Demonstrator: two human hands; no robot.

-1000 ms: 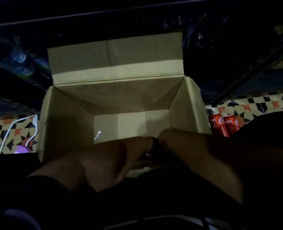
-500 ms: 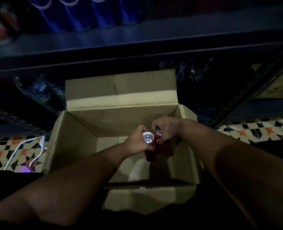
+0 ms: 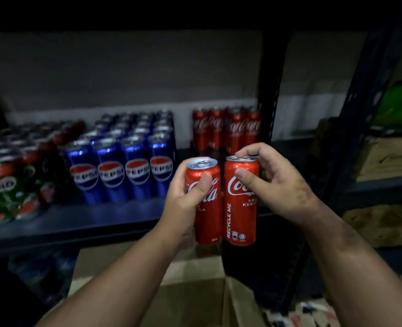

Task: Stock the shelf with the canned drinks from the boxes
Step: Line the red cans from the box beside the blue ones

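The left hand [image 3: 185, 204] wraps one red cola can [image 3: 205, 204]; the right hand [image 3: 273, 185] pinches a second can [image 3: 241, 201] near its rim. Both cans stand upright, side by side, above the open cardboard box [image 3: 195, 291], before the shelf [image 3: 77, 223]. Behind stand blue Pepsi cans [image 3: 124, 166], more red cans [image 3: 226, 128] and, blurred, perhaps green ones [image 3: 9, 185].

Two red cans [image 3: 221, 201] with white script are showing silver tops. Blue cans [image 3: 122, 168] are wearing red-white-blue roundels; green cans [image 3: 9, 185] are showing red patches. The shelf [image 3: 72, 220] is looking dark blue, the box [image 3: 190, 291] plain brown.
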